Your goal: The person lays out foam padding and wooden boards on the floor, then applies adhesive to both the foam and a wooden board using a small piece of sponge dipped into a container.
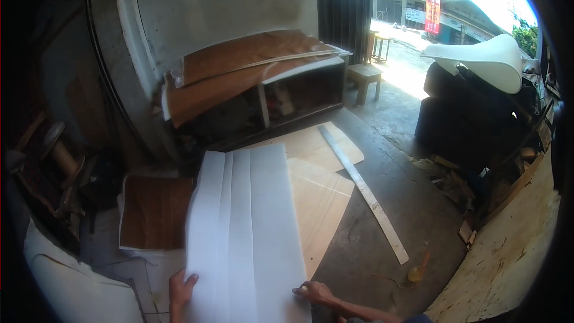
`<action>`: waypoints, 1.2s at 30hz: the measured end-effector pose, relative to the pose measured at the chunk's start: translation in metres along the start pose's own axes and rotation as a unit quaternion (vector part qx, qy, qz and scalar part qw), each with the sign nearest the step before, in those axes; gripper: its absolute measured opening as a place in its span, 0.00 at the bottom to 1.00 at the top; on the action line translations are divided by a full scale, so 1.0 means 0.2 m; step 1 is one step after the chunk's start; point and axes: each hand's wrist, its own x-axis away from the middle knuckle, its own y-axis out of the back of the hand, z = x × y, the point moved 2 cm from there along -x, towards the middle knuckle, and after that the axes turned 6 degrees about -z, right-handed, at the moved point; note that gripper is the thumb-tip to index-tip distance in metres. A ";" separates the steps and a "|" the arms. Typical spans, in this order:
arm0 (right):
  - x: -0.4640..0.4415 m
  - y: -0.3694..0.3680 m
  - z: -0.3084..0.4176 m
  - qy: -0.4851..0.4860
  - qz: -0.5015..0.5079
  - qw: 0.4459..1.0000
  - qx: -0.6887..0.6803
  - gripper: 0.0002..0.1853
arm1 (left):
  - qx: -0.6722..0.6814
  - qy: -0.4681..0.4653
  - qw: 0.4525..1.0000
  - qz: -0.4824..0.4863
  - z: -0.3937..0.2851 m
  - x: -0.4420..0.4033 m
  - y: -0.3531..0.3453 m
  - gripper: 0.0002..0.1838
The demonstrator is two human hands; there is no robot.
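Note:
A large white sheet, foam-like and creased lengthwise into panels, spreads in front of me over pale plywood boards. My left hand grips its left edge near the bottom of the view, thumb on top and the other fingers mostly hidden. At the sheet's lower right edge, my right hand is closed, its fingers curled around a small pale thing too small to name. Under the sheet's right side lies a plywood piece with faint lines. A long flat metal ruler rests to the right, across the board and dark tabletop.
Brown covering sheets drape a low cabinet at the back. A brown-topped stack stands left. Beyond are a wooden stool and a bright doorway. A white seat-shaped piece sits on dark items at right, above scraps and a board.

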 end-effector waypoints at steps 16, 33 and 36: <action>0.40 -0.14 -0.71 -0.201 -0.116 0.969 0.082 0.47 | -0.205 -0.147 0.966 0.061 -0.20 0.24 -0.51 0.19; 0.39 -0.15 -0.75 -0.156 -0.145 0.971 0.112 0.44 | -0.281 -0.251 0.898 0.227 -0.07 0.73 -1.16 0.30; 0.39 -0.14 -0.73 -0.198 -0.106 0.970 0.089 0.48 | -0.266 -0.243 0.905 0.227 -0.07 0.73 -1.13 0.31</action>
